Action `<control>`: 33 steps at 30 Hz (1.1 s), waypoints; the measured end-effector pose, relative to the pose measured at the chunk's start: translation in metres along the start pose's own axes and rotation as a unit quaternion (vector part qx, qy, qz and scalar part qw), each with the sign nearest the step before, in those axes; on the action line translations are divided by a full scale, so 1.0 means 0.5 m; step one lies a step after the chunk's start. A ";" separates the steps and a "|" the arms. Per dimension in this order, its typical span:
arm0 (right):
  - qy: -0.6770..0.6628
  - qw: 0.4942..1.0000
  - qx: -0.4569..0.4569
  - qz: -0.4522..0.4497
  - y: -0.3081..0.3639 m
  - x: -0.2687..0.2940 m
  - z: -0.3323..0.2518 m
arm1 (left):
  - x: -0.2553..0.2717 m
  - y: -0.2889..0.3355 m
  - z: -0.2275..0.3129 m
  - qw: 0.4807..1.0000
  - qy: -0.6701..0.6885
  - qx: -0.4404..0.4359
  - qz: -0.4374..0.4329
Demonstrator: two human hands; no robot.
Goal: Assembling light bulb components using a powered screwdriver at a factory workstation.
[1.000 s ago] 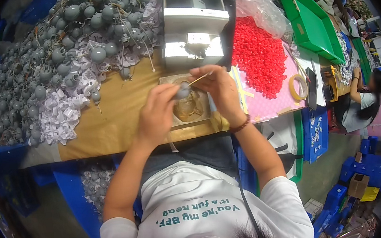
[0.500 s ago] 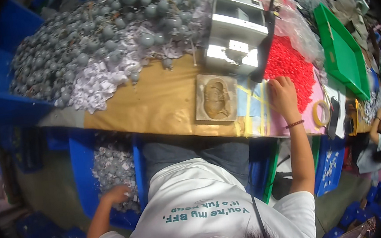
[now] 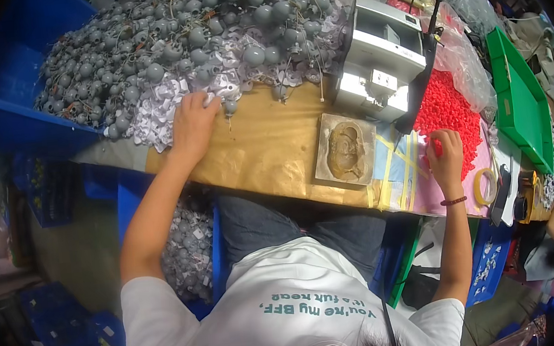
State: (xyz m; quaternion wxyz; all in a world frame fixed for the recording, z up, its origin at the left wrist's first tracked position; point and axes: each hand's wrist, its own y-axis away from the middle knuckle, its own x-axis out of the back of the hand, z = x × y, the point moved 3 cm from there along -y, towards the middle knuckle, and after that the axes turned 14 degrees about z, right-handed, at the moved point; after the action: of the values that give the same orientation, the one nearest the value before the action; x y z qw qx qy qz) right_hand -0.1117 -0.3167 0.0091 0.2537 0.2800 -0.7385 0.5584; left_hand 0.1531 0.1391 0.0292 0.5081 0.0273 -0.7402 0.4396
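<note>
Left hand (image 3: 192, 120) lies palm down at the edge of the grey plastic parts pile (image 3: 169, 42), fingers curled onto the pieces; grasp cannot be told. Tan mould block (image 3: 344, 152) sits mid-bench, untouched. Right hand (image 3: 445, 154) rests on the red pieces (image 3: 442, 107), fingers bent, grip unclear.

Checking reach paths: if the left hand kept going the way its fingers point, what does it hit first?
The left hand points up-table with its fingertips already at the edge of the pile of grey ball parts. It would probably meet the pale flat pieces and grey balls straight away; depth is hard to judge.
</note>
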 end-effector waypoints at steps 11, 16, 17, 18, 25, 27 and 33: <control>-0.173 0.973 -0.149 -0.027 0.024 0.011 -0.093 | -0.019 0.017 0.008 0.982 0.168 0.079 -0.022; -0.183 0.972 -0.127 -0.077 -0.002 0.001 -0.180 | -0.017 0.056 0.043 0.975 0.197 0.086 -0.064; -0.191 0.968 -0.143 -0.081 0.000 -0.001 -0.182 | -0.006 0.061 0.046 0.974 0.200 0.087 -0.065; -0.200 0.963 -0.159 -0.085 0.004 -0.003 -0.184 | 0.001 0.068 0.049 0.969 0.213 0.092 -0.080; -0.234 0.950 -0.186 -0.089 0.010 -0.029 -0.208 | 0.015 0.110 0.031 0.887 0.338 0.287 -0.127; -0.240 0.950 -0.171 -0.099 -0.005 -0.030 -0.216 | 0.024 0.102 0.047 0.889 0.338 0.293 -0.095; -0.288 0.948 -0.094 -0.100 -0.044 -0.053 -0.237 | 0.029 0.035 0.228 0.861 0.457 0.210 -0.068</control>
State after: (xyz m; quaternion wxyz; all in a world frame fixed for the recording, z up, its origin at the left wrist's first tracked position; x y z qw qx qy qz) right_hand -0.0704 -0.2037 0.0352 0.1094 0.4760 -0.7978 0.3535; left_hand 0.0545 0.0784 0.0185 0.8005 -0.0200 -0.3108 0.5120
